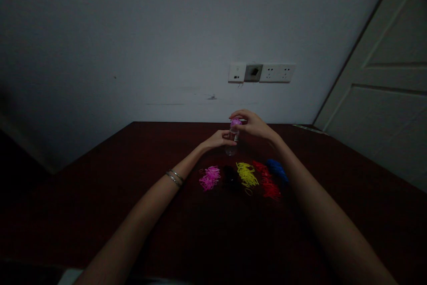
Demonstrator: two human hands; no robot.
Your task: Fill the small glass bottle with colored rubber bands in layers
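Observation:
A small clear bottle (231,151) with a pink-purple cap (235,122) stands nearly upright toward the back of the dark table. The fingers of my left hand (215,139) are closed around the bottle's body. From above, my right hand (252,125) grips the cap between thumb and fingers. In front of the bottle lie loose piles of what look like small rubber bands: pink (210,178), black (231,178), yellow (247,175), red (267,181) and blue (276,169). My right forearm borders the blue pile and may hide part of it.
The dark reddish-brown table (110,178) meets a pale wall (167,45) at its back edge. Socket plates (276,73) are set in the wall above the bottle. A panelled door (383,85) stands on the right. The light is dim.

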